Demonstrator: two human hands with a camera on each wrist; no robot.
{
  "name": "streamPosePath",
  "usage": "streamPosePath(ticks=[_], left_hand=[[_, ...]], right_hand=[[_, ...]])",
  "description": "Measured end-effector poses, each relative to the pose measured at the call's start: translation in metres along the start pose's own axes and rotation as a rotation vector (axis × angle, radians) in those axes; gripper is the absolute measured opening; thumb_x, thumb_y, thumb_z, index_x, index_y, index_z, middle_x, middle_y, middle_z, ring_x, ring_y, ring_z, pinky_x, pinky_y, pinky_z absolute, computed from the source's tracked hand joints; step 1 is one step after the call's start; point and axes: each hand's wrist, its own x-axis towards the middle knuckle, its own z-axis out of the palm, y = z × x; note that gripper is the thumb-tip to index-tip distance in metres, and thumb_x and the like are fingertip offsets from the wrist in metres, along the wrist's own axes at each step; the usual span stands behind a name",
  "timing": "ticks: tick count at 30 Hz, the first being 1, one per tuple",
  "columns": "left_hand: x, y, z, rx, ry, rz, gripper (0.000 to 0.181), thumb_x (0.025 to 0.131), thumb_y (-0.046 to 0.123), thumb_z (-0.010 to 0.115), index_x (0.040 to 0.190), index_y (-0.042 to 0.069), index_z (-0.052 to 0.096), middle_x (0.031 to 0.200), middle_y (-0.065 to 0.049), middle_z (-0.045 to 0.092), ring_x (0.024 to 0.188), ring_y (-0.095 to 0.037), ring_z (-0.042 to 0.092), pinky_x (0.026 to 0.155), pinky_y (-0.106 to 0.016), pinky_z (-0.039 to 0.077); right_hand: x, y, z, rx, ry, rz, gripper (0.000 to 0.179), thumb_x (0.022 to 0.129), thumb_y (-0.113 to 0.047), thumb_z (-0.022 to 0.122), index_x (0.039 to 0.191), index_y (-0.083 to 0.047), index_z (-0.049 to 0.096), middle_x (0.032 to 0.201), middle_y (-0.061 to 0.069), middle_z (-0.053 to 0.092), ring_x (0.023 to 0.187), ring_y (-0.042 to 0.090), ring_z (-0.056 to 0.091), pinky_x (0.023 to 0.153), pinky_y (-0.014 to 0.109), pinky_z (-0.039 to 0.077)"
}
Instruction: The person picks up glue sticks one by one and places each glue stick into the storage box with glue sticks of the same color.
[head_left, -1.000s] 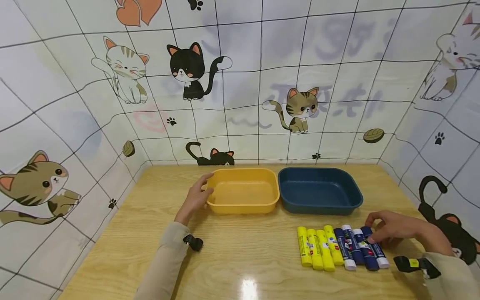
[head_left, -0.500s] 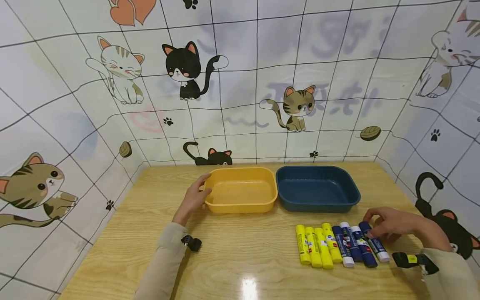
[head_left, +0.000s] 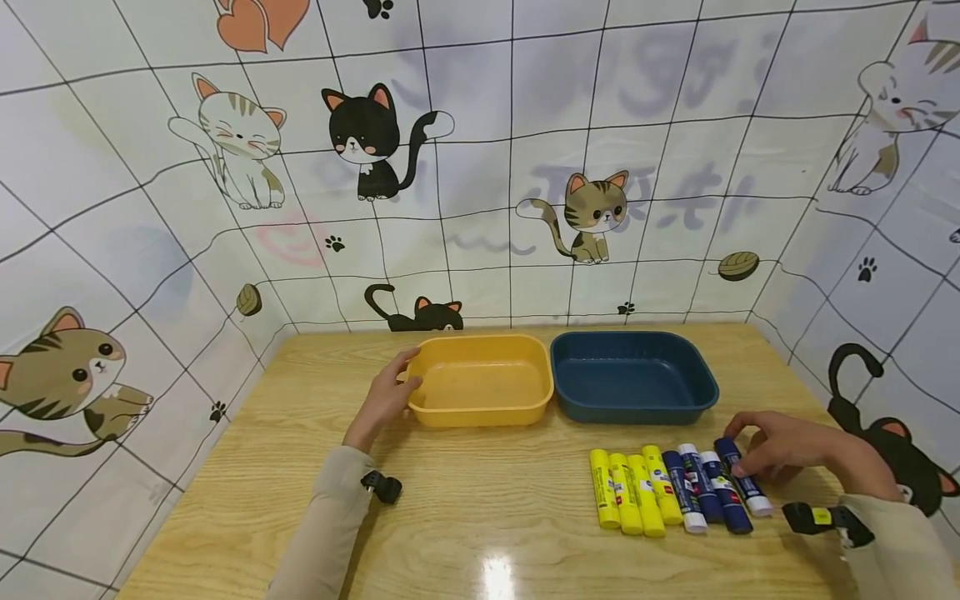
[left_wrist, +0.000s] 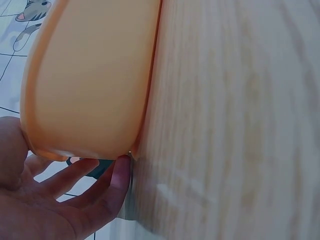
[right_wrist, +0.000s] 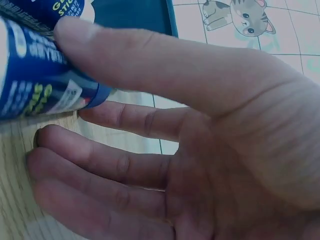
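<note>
My left hand point(head_left: 388, 398) holds the left end of a yellow plastic tray point(head_left: 480, 417), thumb at the rim and fingers against the outer end wall. In the left wrist view, fingertips point(left_wrist: 120, 172) meet the wall's lower edge. At the right, my right hand point(head_left: 787, 446) pinches the rightmost dark blue glue stick point(head_left: 742, 479), index finger at its far end and thumb on its side. The right wrist view shows the thumb point(right_wrist: 80, 35) over the printed glue stick point(right_wrist: 55, 75), with the other fingers spread below. Several blue glue sticks point(head_left: 697, 483) lie beside it.
Several yellow glue sticks point(head_left: 626, 492) continue the row leftward. A dark blue tray point(head_left: 637, 412) stands against the yellow tray's right side, behind the sticks. The wooden table point(head_left: 465, 500) meets cat-patterned walls point(head_left: 480, 167) at the back and sides.
The rightmost blue glue stick has shifted slightly away from me along its neighbour, together with my right hand. My left hand stays at the yellow tray; the head view has shifted a little.
</note>
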Motion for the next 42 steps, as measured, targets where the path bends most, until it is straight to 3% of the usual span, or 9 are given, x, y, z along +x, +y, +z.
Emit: streamPosePath(ticks=[6,10,17,25,42], left_hand=[[0.0,0.001,0.0,0.004,0.002,0.0,0.056,0.105,0.018,0.057,0.159,0.02,0.042,0.159,-0.021,0.044,0.129,-0.043,0.06,0.103,-0.052,0.054],[0.0,0.001,0.0,0.007,0.001,-0.002,0.056,0.105,0.019,0.057,0.159,0.021,0.041,0.159,-0.021,0.043,0.131,-0.044,0.058,0.104,-0.053,0.053],[-0.001,0.001,0.0,0.011,-0.004,-0.007,0.057,0.105,0.019,0.056,0.159,0.021,0.041,0.16,-0.02,0.042,0.135,-0.043,0.054,0.107,-0.055,0.051],[0.0,0.001,0.0,-0.004,-0.007,-0.016,0.057,0.105,0.019,0.056,0.16,0.022,0.04,0.161,-0.019,0.041,0.136,-0.043,0.053,0.108,-0.055,0.05],[0.0,0.0,0.0,-0.002,-0.007,-0.018,0.057,0.105,0.019,0.056,0.16,0.021,0.039,0.161,-0.02,0.042,0.136,-0.043,0.054,0.108,-0.055,0.05]], right_hand=[[-0.002,-0.001,-0.002,0.03,0.009,-0.034,0.056,0.093,-0.014,0.074,0.134,0.01,0.044,0.101,0.012,0.07,0.088,0.026,0.069,0.075,0.047,0.064],[-0.002,0.001,-0.004,0.015,0.062,-0.03,0.058,0.093,-0.012,0.073,0.136,0.011,0.042,0.104,0.018,0.068,0.09,0.025,0.068,0.075,0.048,0.064],[-0.004,0.005,-0.009,-0.049,0.163,-0.032,0.062,0.092,-0.014,0.074,0.139,0.011,0.041,0.107,0.024,0.068,0.09,0.025,0.068,0.074,0.046,0.063],[-0.01,0.0,-0.013,-0.134,0.263,-0.063,0.061,0.093,-0.017,0.072,0.139,0.011,0.043,0.095,0.016,0.069,0.081,0.022,0.062,0.069,0.039,0.059],[-0.017,-0.004,-0.015,-0.205,0.47,-0.076,0.063,0.095,-0.021,0.07,0.139,0.013,0.041,0.105,0.037,0.067,0.083,0.028,0.069,0.065,0.037,0.056]])
